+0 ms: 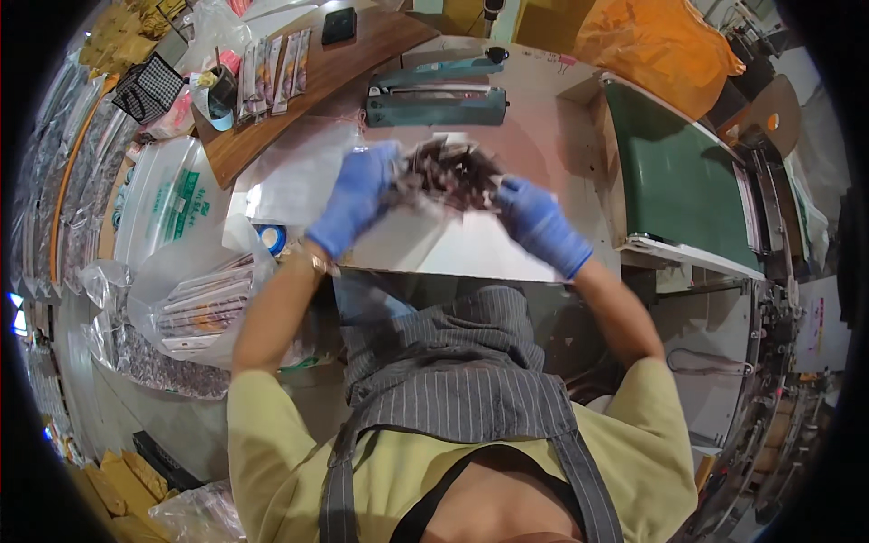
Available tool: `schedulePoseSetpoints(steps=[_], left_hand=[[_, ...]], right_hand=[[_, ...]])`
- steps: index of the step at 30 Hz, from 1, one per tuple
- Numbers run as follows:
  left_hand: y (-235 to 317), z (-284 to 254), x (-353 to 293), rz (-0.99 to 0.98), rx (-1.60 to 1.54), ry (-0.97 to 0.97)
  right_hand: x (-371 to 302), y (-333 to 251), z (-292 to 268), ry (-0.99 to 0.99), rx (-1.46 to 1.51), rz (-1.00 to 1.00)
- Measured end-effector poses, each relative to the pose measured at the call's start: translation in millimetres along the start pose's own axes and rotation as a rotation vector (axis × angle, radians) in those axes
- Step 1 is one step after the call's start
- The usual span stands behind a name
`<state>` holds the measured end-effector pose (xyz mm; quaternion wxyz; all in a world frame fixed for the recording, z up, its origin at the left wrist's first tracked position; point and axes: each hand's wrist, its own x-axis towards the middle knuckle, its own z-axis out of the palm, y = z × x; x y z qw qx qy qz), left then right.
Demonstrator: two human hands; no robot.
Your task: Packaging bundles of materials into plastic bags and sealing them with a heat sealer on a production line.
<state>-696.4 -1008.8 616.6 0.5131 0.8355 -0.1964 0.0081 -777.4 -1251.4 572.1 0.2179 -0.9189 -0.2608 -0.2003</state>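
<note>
Both of my hands wear blue gloves and are raised over the white worktop point(480, 249). Between them is a loose clump of thin dark brown pieces point(445, 176), smeared by motion, so their exact kind is unclear. My left hand point(356, 197) is closed on the clump's left side. On the right side, my right hand point(541, 222) grips it with bent fingers. Just beyond the clump lies a long teal bar-shaped heat sealer point(439, 109). Clear plastic sheets point(303, 163) are spread on the worktop left of my left hand.
At the back left, a brown wooden board point(330, 68) carries slim printed packets point(273, 72), a phone point(339, 25) and a cup point(220, 95). A plastic bag of packets point(204, 303) sits by my left forearm. To the right stands a green-topped conveyor point(683, 172).
</note>
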Motion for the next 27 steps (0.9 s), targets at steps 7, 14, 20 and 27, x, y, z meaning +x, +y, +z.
schedulePoseSetpoints(steps=[7,14,20,27], left_hand=[[9,-24,92,0.657,0.684,0.195],[21,-29,112,0.764,0.486,0.077],[19,-18,98,0.618,0.162,-0.126],[23,24,70,0.657,-0.526,0.023]], right_hand=[[108,33,-61,0.083,0.037,-0.116],[122,48,-80,0.146,0.096,-0.178],[105,21,-80,0.447,-0.418,0.075],[101,6,-37,0.229,-0.194,-0.045]])
